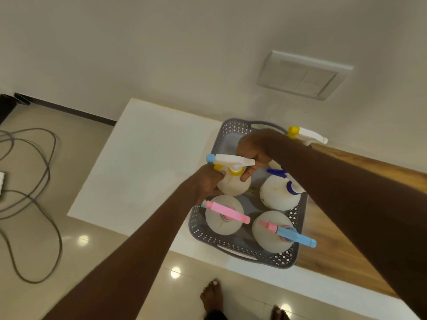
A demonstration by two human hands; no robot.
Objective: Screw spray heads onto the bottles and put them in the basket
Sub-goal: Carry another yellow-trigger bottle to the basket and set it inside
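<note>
I see both of the person's hands meeting over the grey perforated basket, which sits right of the frame's centre on a white tabletop. The left hand comes up from the lower left and its fingers are curled round the body of a white bottle at the basket's upper left corner. The right hand reaches in from the right edge and grips the rear of the white spray head sitting on that bottle; the head has a light blue nozzle pointing left and a yellow collar at the neck. I cannot tell whether this bottle rests on the basket floor or is held just above it. Three more bottles stand inside the basket: one with a pink spray head at lower left, one with a pink and blue spray head at lower right, and one with a dark blue spray head at upper right, partly hidden by the right forearm. Beyond the basket, near the wall, another spray head with a yellow nozzle shows above the right arm; what it sits on is hidden. To the right of the basket the surface is wood-coloured. A grey cable loops over the tiled floor at the left, and a switch plate sits on the wall at upper right.
</note>
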